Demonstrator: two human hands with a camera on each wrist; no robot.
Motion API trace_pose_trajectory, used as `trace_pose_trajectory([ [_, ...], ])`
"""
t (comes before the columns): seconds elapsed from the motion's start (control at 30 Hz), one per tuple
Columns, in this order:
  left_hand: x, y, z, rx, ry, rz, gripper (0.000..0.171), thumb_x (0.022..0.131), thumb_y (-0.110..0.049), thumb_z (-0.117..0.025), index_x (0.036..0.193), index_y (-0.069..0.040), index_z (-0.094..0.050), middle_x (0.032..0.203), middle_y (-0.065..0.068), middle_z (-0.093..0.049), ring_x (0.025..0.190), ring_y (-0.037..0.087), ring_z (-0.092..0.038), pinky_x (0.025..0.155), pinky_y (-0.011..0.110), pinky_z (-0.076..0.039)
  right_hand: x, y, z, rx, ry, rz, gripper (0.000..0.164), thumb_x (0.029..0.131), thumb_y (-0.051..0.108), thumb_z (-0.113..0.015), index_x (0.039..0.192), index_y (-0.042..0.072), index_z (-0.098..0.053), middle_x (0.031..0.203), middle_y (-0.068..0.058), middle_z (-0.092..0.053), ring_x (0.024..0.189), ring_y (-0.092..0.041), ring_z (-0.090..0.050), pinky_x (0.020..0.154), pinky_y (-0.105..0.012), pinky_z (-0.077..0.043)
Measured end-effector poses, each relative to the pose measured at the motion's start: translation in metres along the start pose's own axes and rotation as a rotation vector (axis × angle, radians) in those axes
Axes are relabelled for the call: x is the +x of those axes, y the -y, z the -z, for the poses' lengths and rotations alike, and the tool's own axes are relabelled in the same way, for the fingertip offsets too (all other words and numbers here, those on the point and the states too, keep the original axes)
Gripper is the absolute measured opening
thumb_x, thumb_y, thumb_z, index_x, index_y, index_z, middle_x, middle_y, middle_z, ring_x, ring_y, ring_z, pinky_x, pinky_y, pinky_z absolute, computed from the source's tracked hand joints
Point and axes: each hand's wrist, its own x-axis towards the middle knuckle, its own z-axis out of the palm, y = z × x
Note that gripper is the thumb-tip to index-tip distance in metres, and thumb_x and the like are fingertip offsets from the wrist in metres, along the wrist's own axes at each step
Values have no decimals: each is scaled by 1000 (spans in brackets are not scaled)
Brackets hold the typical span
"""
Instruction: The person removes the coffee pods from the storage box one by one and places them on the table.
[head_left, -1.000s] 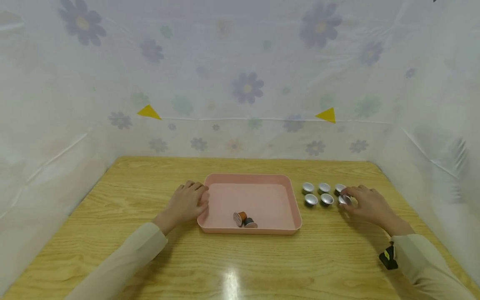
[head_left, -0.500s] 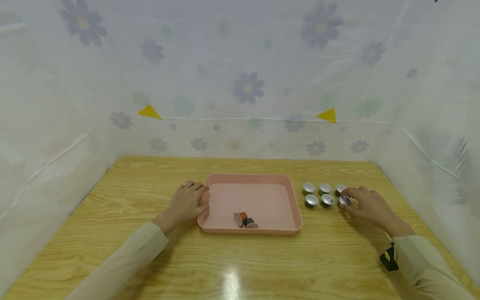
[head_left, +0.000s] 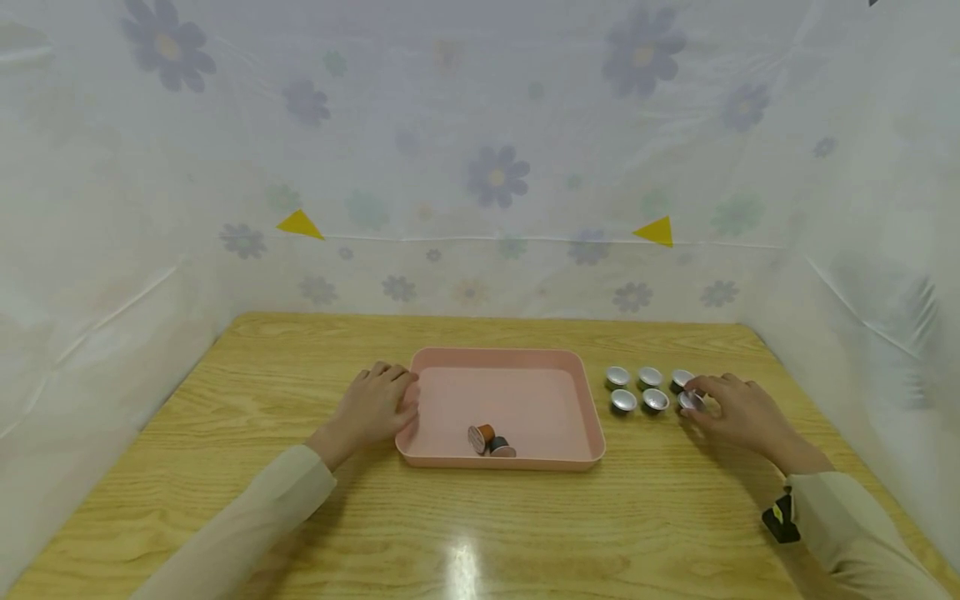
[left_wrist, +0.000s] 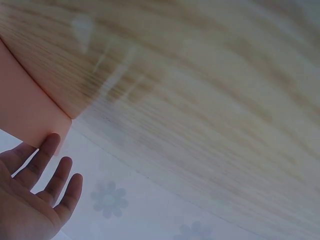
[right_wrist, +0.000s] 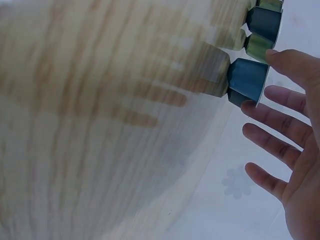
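A pink tray [head_left: 495, 392] lies mid-table. My left hand [head_left: 372, 402] is at its left rim, the thumb over the inside; in the left wrist view a fingertip [left_wrist: 51, 140] touches the outer wall. Two coffee capsules lie on their sides in the tray, one orange [head_left: 483, 435] and one dark [head_left: 502, 447]. Right of the tray, several silver-lidded capsules stand in two rows. My right hand [head_left: 738, 410] pinches the front-right coffee capsule [head_left: 690, 402] between thumb and fingers. The right wrist view shows its blue side [right_wrist: 246, 80]; another stands right behind it.
Among the standing capsules, one green capsule [right_wrist: 259, 47] shows close to my right thumb. The wooden table [head_left: 360, 533] runs back to a flowered sheet [head_left: 480, 275] with two yellow triangles. White sheets also hang on both sides.
Both hands stay almost still. My right hand keeps its place at the front-right capsule, and the tray and capsules have not moved.
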Motion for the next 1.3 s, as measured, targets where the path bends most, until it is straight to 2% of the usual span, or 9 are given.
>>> trace_pose_trajectory([
  [0.37,0,-1,1,-15,19,7,42,85,-33,-58,119,-9,-58,119,7,-58,110,29,-49,92,50,-42,2,3,10,-10,15,-2,30,80,30,-68,104,11,-63,89,-1,-64,81,-27,-59,63,-44,-43],
  [0.6,-1,-1,1,-1,20,3,42,85,-34,-57,119,-9,-58,119,6,-57,110,28,-49,91,48,-42,6,6,12,-31,13,7,35,82,34,-66,107,9,-62,93,-3,-65,87,-29,-59,67,-47,-42],
  [0.93,-1,0,0,8,14,1,41,85,-34,-57,118,-10,-58,118,5,-58,110,28,-50,91,48,-43,17,19,13,-78,-39,76,38,76,32,-72,106,10,-63,94,-4,-66,89,-29,-60,70,-50,-44],
  [1.3,-1,1,-1,13,7,-5,41,85,-34,-57,119,-10,-58,118,5,-58,110,28,-50,92,48,-43,31,42,12,-88,-71,187,36,75,32,-72,104,12,-65,95,-4,-66,87,-26,-59,77,-50,-45],
])
